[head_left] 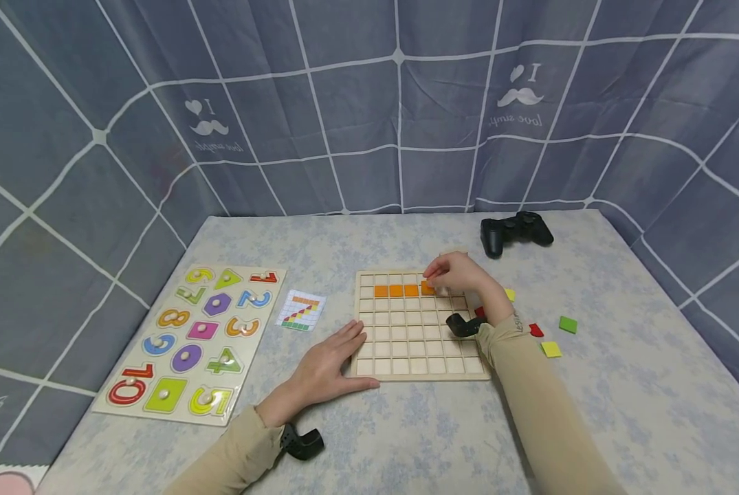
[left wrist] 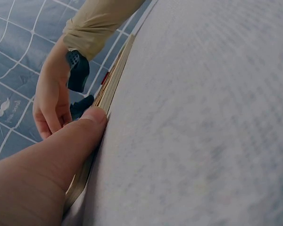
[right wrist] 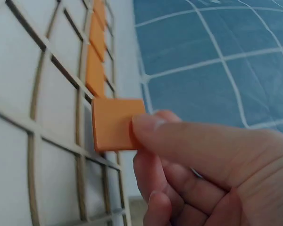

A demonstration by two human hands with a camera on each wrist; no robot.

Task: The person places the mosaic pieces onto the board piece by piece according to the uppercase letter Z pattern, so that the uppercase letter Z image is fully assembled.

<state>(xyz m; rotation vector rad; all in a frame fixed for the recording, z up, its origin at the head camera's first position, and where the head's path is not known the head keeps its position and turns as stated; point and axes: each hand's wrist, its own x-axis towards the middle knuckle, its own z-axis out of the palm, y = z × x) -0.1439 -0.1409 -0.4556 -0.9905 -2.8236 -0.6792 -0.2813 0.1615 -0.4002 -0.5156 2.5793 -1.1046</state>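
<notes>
A wooden grid board lies on the table, with three orange square tiles in a row of cells near its far edge. My right hand pinches another orange tile between thumb and fingers, over the cell at the right end of that row. In the right wrist view this tile is tilted against the grid. The left hand lies at the board's near left corner, fingers extended along the left side. Its thumb touches the board's near edge. Left of the board is a pattern card with coloured squares.
A number and shape puzzle board lies at the left. Loose tiles are scattered right of the grid, among them green, yellow and red. A black game controller sits at the back right. Curtains enclose the table.
</notes>
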